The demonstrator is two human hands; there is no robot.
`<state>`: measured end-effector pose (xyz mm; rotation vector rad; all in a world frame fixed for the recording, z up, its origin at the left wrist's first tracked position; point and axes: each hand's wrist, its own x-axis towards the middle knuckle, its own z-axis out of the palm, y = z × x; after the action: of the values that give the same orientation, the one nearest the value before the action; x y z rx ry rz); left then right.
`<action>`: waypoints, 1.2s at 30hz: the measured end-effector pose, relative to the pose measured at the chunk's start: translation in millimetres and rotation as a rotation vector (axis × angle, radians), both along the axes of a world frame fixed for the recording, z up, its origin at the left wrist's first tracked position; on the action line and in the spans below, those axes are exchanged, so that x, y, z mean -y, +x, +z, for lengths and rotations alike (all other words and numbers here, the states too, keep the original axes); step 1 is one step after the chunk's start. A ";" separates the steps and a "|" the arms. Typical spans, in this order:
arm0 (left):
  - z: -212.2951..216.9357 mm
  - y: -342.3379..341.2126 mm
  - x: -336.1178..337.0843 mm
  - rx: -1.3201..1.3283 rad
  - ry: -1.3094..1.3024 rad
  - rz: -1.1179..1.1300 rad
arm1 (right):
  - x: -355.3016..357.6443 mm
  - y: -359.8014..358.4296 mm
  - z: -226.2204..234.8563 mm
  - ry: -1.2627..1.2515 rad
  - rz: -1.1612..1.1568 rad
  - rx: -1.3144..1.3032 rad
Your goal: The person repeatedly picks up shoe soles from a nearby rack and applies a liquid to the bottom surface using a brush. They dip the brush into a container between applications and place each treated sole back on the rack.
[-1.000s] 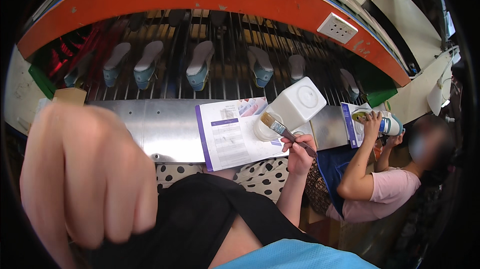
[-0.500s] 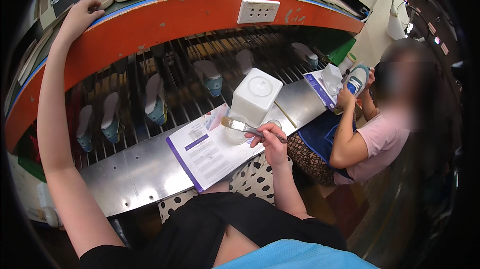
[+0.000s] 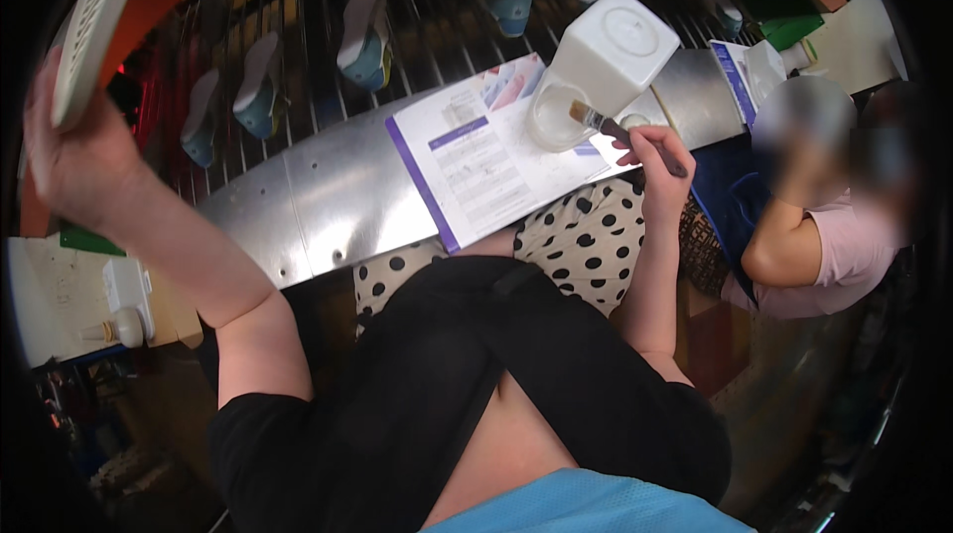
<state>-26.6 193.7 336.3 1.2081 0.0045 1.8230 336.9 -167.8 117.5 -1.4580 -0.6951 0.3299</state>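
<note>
At the far left my left hand (image 3: 74, 151) is closed around a pale shoe sole (image 3: 99, 32), raised near the orange side of the upper shelf. My right hand (image 3: 659, 158) grips a flat paintbrush (image 3: 617, 130) by its dark handle. Its bristles are over the round mouth of a white plastic dispenser (image 3: 561, 112), whose square-bottomed body (image 3: 620, 37) stands tilted up on the metal ledge. Beneath the dispenser lies a printed booklet (image 3: 452, 166) with a purple edge.
Several grey-blue shoe uppers (image 3: 363, 42) stand on the roller conveyor (image 3: 417, 27) beyond the metal ledge (image 3: 288, 200). To the right sits a co-worker in a pink shirt (image 3: 844, 245), beside another white container (image 3: 764, 71). A white rounded object (image 3: 124, 328) lies at the lower left.
My left hand has come off the shelf edge with a sole in its grip. The brush has shifted to the dispenser's mouth. The view has tilted down and to the left.
</note>
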 end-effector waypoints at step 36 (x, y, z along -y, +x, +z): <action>-288.6 129.0 135.2 -0.104 -1.030 -1.412 | -17.6 -14.8 -45.6 0.606 0.332 -0.980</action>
<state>102.4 58.6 47.7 0.2857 0.1067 0.3359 322.1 -150.2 71.9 -0.4734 -0.1793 0.9190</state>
